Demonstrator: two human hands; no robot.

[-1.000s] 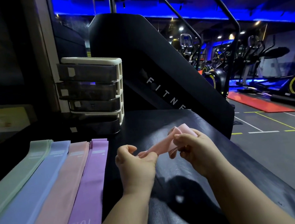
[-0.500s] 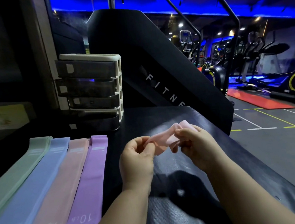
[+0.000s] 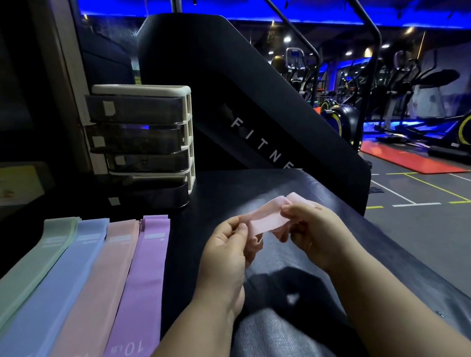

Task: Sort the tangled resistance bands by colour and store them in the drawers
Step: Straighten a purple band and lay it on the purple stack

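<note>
A folded light pink band (image 3: 268, 218) hangs above the black padded surface (image 3: 257, 188), held between both hands. My left hand (image 3: 227, 249) pinches its near end and my right hand (image 3: 308, 226) pinches its far, doubled-over end. Flat on the left lie a green band (image 3: 35, 264), a blue band (image 3: 59, 279), a pink band (image 3: 96, 290) and a purple band (image 3: 141, 281), side by side. A white drawer unit (image 3: 146, 140) with dark see-through drawers stands behind them; its lowest drawer (image 3: 159, 197) sticks out a little.
A big black machine panel (image 3: 239, 99) lettered FITNE rises behind the padded surface. The surface's right edge drops to the gym floor (image 3: 429, 219). Exercise machines (image 3: 420, 107) stand far right. A dark wall and post close off the left.
My hands have drawn closer together and the light pink band between them has been folded shorter. My left hand has risen slightly. The flat bands have not moved.
</note>
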